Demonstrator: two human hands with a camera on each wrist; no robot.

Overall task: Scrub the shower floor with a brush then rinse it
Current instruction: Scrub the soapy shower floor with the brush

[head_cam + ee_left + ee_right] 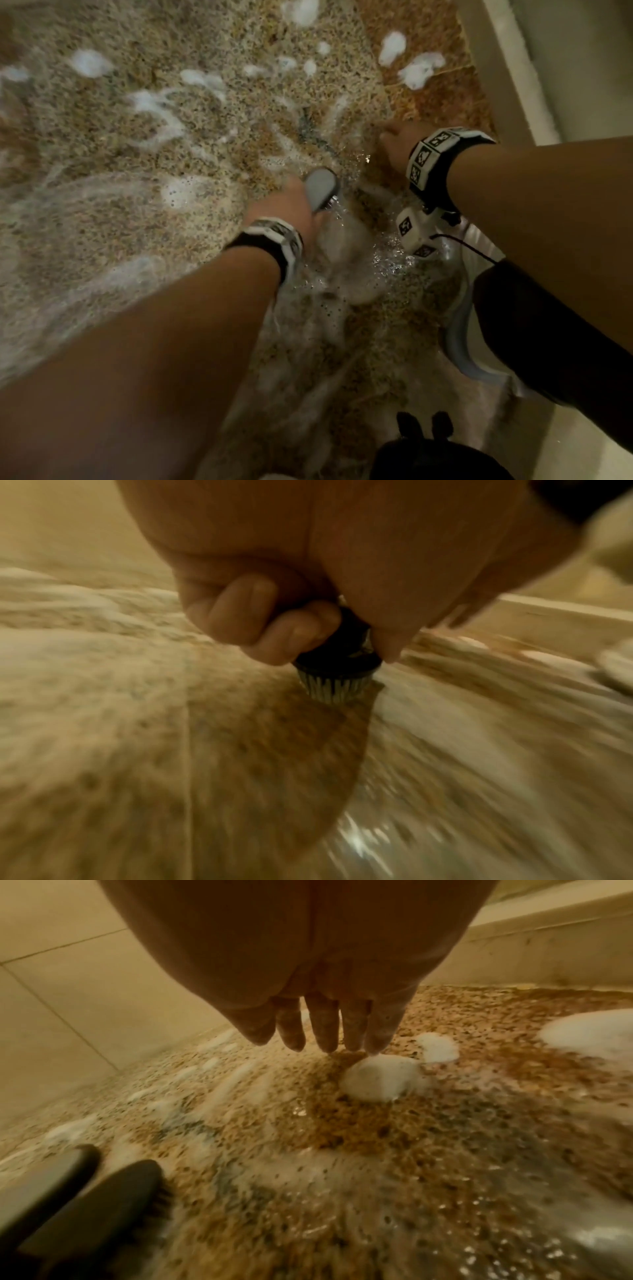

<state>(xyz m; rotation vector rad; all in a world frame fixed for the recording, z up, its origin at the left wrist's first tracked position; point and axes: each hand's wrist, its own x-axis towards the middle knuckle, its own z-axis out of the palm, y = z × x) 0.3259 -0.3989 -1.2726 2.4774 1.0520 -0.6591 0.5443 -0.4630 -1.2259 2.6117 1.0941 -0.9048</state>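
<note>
My left hand (291, 202) grips a grey shower head (320, 190), face down, and water sprays from it onto the pebbled shower floor (137, 240). In the left wrist view my fingers and thumb curl round its dark body (335, 674), which has a ribbed chrome rim. To its right, my right hand (394, 144) reaches down with straight fingers. Its fingertips (325, 1039) touch the wet pebbles beside a blob of white foam (380, 1077). I cannot make out a brush for certain.
Foam patches (418, 72) dot the far floor and soapy streaks lie at the left. A pale raised curb (513, 68) runs along the right, and tiled wall (51, 988) stands behind. My dark-clothed leg (548, 342) is at the lower right. Blurred dark shapes (103, 1199) sit at the right wrist view's lower left.
</note>
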